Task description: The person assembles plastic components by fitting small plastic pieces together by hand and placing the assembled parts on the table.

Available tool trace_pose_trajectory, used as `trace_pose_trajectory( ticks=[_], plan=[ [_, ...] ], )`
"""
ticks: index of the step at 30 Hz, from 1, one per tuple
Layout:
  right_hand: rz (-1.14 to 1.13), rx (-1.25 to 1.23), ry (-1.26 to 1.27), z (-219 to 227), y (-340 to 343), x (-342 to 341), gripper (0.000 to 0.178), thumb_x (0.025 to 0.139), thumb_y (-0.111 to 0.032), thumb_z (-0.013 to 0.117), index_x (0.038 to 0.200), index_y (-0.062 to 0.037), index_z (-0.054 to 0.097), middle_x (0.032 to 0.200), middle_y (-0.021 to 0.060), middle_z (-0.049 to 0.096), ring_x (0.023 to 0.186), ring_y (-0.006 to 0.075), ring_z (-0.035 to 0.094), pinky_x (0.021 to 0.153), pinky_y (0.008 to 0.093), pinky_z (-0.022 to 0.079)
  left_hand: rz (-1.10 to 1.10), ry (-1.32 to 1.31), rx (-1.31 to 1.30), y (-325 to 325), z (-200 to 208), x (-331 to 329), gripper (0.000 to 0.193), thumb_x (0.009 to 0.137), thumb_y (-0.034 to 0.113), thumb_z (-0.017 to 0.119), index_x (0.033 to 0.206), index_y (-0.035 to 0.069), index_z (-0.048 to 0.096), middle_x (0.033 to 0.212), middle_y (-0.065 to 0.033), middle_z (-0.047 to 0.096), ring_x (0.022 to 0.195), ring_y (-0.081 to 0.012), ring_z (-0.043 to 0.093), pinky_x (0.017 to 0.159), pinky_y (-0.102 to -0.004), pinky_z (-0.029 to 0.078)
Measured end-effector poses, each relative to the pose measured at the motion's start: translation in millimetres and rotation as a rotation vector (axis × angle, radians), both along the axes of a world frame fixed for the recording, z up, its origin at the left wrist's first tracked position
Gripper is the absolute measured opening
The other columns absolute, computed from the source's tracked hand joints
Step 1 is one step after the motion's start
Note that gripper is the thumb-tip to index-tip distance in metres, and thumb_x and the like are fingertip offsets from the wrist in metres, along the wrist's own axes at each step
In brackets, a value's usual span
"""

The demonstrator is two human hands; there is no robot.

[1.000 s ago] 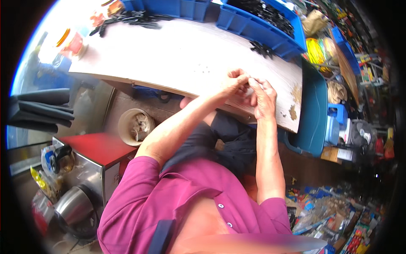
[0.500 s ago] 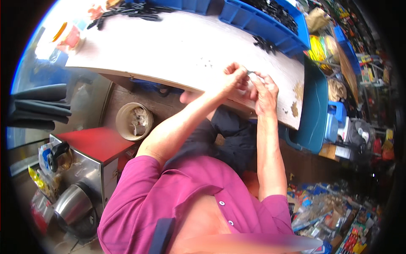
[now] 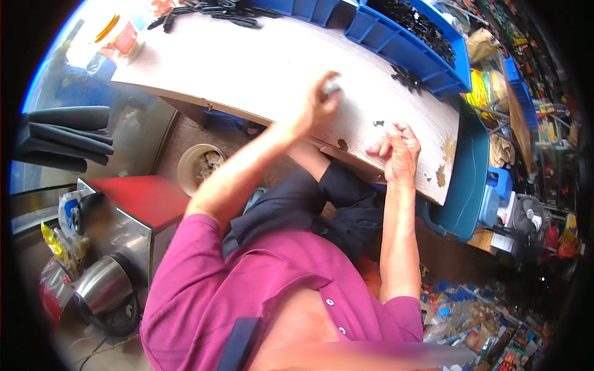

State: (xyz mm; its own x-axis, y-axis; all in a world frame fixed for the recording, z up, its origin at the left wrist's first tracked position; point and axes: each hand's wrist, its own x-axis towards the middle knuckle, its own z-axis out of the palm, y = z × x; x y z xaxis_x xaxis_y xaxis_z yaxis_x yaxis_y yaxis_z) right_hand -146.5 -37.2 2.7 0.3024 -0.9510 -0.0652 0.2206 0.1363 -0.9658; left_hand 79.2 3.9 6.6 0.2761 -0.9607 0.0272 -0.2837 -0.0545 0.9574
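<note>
My left hand (image 3: 318, 106) is above the pale table (image 3: 247, 68), smeared by motion, with its fingers closed around a small greyish thing (image 3: 332, 86) too blurred to name. Closer to the table's right end, my right hand (image 3: 402, 151) is held with fingers curled in. Whatever its fingers hold, if anything, is hidden. A small black piece (image 3: 378, 123) lies on the tabletop just left of the right fingertips. The two hands are apart.
Blue bins (image 3: 396, 52) stand along the far edge, one full of black parts. Small black parts (image 3: 406, 78) lie beside it, and long black pieces (image 3: 213, 13) at the far left. A teal tub (image 3: 461, 198) adjoins the right edge; a bucket (image 3: 193, 168) sits below the table.
My hands were together over the table's near edge. They have parted: the left went up and left, the right a little down and right. A small black piece now shows between them.
</note>
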Motion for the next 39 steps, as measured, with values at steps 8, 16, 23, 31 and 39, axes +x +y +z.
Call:
trace_pose_trajectory(
  ticks=[8,16,23,31,39],
  plan=[
    [0.016,-0.013,0.025,2.0,-1.6,9.0,0.015,0.090,-0.015,0.064,0.100,-0.0071,0.057,0.050,0.0028,0.050,0.047,0.0192,0.058,0.046,0.0357,0.054,0.409,-1.205,-0.243,-59.3,-42.3,209.9,0.036,0.080,0.004,0.057,0.116,0.007,0.060,0.118,-0.0125,0.059,0.118,-0.0367,0.049,0.101,-0.0480,0.040],
    [-0.018,-0.006,0.035,1.1,-2.4,6.0,0.016,0.090,-0.015,0.063,0.101,-0.0071,0.055,0.050,0.0031,0.050,0.047,0.0190,0.058,0.046,0.0352,0.054,0.195,-1.164,-0.364,-61.5,-25.7,160.2,0.043,0.078,0.005,0.063,0.120,0.013,0.058,0.119,-0.0057,0.060,0.117,-0.0260,0.052,0.098,-0.0447,0.040],
    [-0.035,-0.004,0.035,0.2,-0.5,8.0,0.016,0.089,-0.014,0.063,0.100,-0.0063,0.055,0.051,0.0031,0.049,0.047,0.0178,0.057,0.046,0.0353,0.054,0.173,-1.108,-0.442,-79.3,-36.1,180.0,0.039,0.080,0.004,0.061,0.118,0.008,0.060,0.117,-0.0102,0.061,0.114,-0.0308,0.052,0.098,-0.0405,0.044],
    [-0.032,-0.003,0.042,0.6,-0.3,7.9,0.015,0.090,-0.014,0.062,0.100,-0.0059,0.054,0.051,0.0029,0.049,0.048,0.0172,0.058,0.047,0.0349,0.055,0.227,-1.064,-0.313,-77.2,-42.4,175.6,0.038,0.078,0.015,0.067,0.115,0.011,0.061,0.111,-0.0112,0.062,0.111,-0.0319,0.052,0.096,-0.0433,0.041],
    [-0.017,-0.004,-0.005,-3.9,-1.2,5.0,0.016,0.091,-0.014,0.062,0.103,-0.0075,0.054,0.052,0.0034,0.050,0.050,0.0185,0.059,0.046,0.0365,0.055,0.409,-1.173,-0.168,-42.5,-29.4,164.5,0.033,0.089,0.035,0.060,0.112,0.012,0.065,0.109,-0.0104,0.064,0.109,-0.0290,0.056,0.092,-0.0425,0.043]
  ],
)
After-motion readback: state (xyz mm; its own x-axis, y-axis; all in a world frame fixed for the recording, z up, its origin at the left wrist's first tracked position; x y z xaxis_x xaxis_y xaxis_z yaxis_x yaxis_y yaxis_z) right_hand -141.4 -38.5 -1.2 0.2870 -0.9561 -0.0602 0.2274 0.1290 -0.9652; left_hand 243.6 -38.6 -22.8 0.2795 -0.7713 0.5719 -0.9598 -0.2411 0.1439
